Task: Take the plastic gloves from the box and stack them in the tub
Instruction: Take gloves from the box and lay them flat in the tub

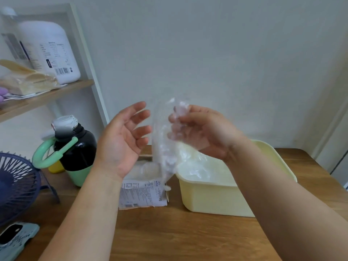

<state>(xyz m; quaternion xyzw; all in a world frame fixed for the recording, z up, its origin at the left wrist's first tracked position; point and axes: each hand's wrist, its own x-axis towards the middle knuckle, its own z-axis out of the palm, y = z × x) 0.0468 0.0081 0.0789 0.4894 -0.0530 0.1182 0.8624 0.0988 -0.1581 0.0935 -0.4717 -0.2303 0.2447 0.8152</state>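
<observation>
My right hand (pixel 199 129) pinches the top of a clear plastic glove (pixel 163 147), which hangs down between both hands above the table. To the glove's left, my left hand (pixel 122 136) is raised with its palm facing the glove and fingers loosely spread, holding nothing. Below the hands stands the white printed glove box (pixel 143 193), its top open and clear plastic showing inside. Right of the box sits the pale yellow tub (pixel 216 200), with several clear gloves lying in it (pixel 199 170). My right forearm hides part of the tub's far side.
A black and green bottle (pixel 77 147) with a mint handle stands at the left of the wooden table (pixel 169 238). A dark blue fan (pixel 17 187) and a phone (pixel 15 240) are at the near left. A shelf (pixel 43 97) with a white jug is behind.
</observation>
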